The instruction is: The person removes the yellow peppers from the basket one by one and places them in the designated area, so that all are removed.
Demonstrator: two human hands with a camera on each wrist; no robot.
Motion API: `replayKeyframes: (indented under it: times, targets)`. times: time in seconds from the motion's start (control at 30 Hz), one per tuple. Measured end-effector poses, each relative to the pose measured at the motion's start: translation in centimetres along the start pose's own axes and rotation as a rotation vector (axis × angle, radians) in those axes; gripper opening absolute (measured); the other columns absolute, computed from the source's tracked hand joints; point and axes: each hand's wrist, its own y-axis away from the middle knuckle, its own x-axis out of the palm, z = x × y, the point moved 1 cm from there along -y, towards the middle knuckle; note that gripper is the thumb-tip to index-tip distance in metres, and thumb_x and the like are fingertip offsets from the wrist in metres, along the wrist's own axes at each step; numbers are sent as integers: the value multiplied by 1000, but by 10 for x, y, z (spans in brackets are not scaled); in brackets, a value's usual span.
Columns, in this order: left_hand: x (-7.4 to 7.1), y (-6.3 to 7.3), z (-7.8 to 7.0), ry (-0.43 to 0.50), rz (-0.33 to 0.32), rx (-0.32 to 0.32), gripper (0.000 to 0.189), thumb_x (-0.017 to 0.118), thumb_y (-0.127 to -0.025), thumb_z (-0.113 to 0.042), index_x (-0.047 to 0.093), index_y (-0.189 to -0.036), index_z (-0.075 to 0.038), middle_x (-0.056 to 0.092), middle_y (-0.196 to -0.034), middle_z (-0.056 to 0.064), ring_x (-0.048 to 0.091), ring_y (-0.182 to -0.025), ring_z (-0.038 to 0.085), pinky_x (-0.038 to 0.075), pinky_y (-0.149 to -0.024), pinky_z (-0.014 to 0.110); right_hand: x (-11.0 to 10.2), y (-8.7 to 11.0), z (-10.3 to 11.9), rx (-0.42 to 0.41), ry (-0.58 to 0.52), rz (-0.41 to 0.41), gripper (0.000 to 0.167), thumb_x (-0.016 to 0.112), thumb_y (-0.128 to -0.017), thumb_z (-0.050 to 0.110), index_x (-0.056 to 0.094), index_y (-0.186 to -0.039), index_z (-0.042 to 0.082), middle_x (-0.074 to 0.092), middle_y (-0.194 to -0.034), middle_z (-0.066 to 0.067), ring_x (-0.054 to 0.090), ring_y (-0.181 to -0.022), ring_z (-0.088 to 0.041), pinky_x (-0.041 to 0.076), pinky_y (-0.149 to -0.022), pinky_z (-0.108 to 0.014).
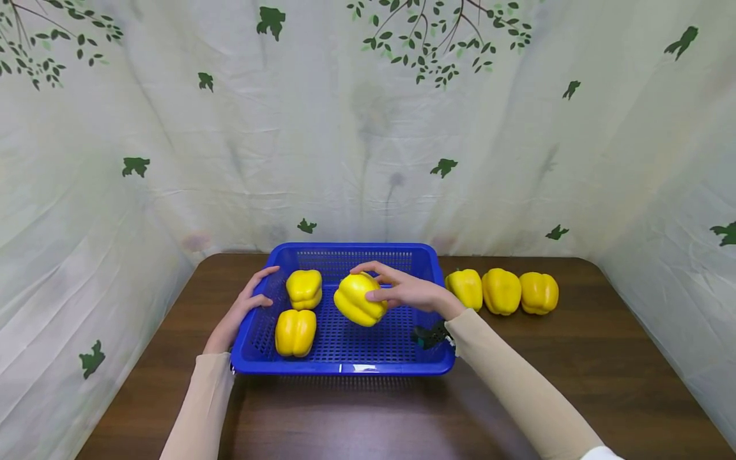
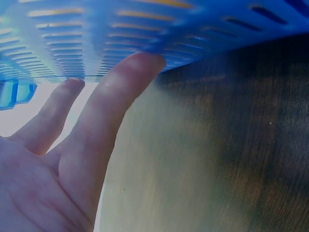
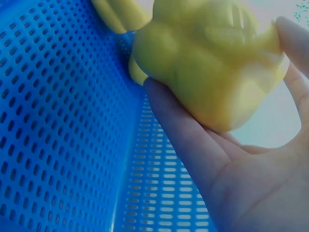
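Observation:
A yellow bell pepper (image 1: 358, 300) is held by my right hand (image 1: 405, 291) over the middle of the blue basket (image 1: 345, 368). In the right wrist view the fingers and thumb span the pepper (image 3: 212, 63) from both sides, above the slotted floor. My left hand (image 1: 244, 310) touches the basket's left side, finger and thumb extended and spread. The left wrist view shows those fingers (image 2: 104, 111) against the slotted blue wall (image 2: 63, 43). Inside the basket, at its left, lie two peppers, one farther back (image 1: 304, 289) and one nearer (image 1: 296, 333).
Right of the basket, three yellow peppers stand in a row: one beside the rim (image 1: 467, 289), a middle one (image 1: 502, 291) and an outer one (image 1: 539, 293). The brown wooden table (image 1: 322, 421) ends at a leaf-patterned curtain (image 1: 345, 160) at the back and sides.

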Motion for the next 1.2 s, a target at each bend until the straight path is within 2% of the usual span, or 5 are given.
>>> replayKeyframes:
  times: [0.33,0.63,0.77,1.07,1.2]
  targets:
    - [0,0,0,5,11,64,64,43,-85,9,41,-143,-17,27,-143,22,44,-117,14,39,-92,18,-16,13,1,-20,-34,-151,47,57,-96,20,42,-140,26,50,-126,-17,53,-108,-31,48,-86,-44]
    - [2,1,-3,32,7,-18,63,42,-88,7,36,-146,-16,18,-148,29,44,-118,13,40,-91,19,-27,24,0,-30,-24,-211,48,54,-98,22,39,-143,28,46,-131,-17,50,-112,-31,47,-88,-43]
    - [2,0,-4,29,7,-15,63,42,-87,8,35,-146,-12,19,-147,30,44,-119,14,40,-92,19,-30,29,1,-39,-17,-239,47,53,-98,23,38,-143,27,43,-133,-17,48,-114,-31,46,-89,-44]
    - [1,0,-4,19,3,-44,62,42,-88,5,33,-147,-14,17,-149,28,43,-119,14,40,-91,19,-39,42,0,-48,-26,-287,48,53,-99,24,36,-144,28,42,-135,-15,47,-114,-31,46,-86,-42]
    - [1,0,-2,14,0,-17,63,42,-87,7,35,-146,-14,18,-147,30,43,-118,13,39,-92,18,-44,48,0,-59,-67,-308,51,53,-98,23,34,-145,26,42,-134,-18,48,-112,-32,46,-87,-43]
